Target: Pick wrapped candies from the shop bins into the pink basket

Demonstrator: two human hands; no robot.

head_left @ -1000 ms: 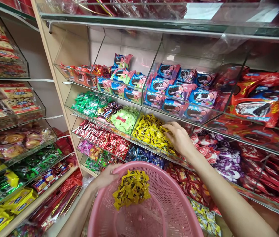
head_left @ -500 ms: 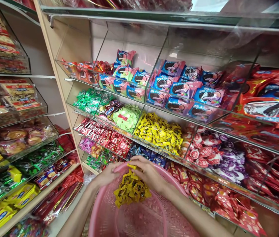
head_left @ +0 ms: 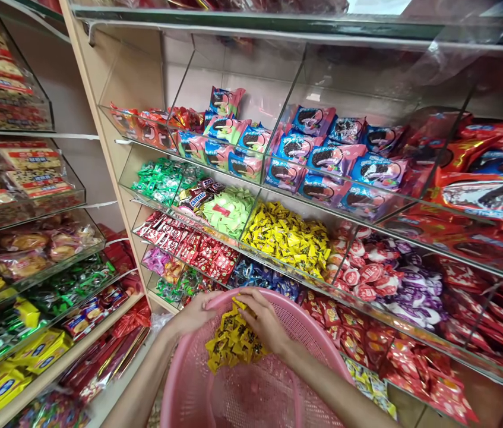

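Note:
A pink plastic basket (head_left: 318, 356) fills the lower middle of the view. My left hand (head_left: 193, 318) grips its far rim, fingers curled over the edge. Inside lies a heap of yellow wrapped candies (head_left: 231, 345). My right hand (head_left: 263, 320) rests on top of that heap with its fingers bent over the candies, one yellow piece showing at the fingertips. Straight above, a clear shelf bin holds more of the same yellow candies (head_left: 289, 238).
Clear acrylic bins line the slanted shelves: green candies (head_left: 160, 181), light green packets (head_left: 227, 209), red wafer bars (head_left: 189, 245), blue cookie packs (head_left: 322, 157), red and purple sweets (head_left: 385, 279). A second shelf unit with packaged snacks (head_left: 24, 178) stands at left.
My right hand left the yellow candy bin on the shelf and came down into the basket onto the candy heap. My left hand stayed on the rim.

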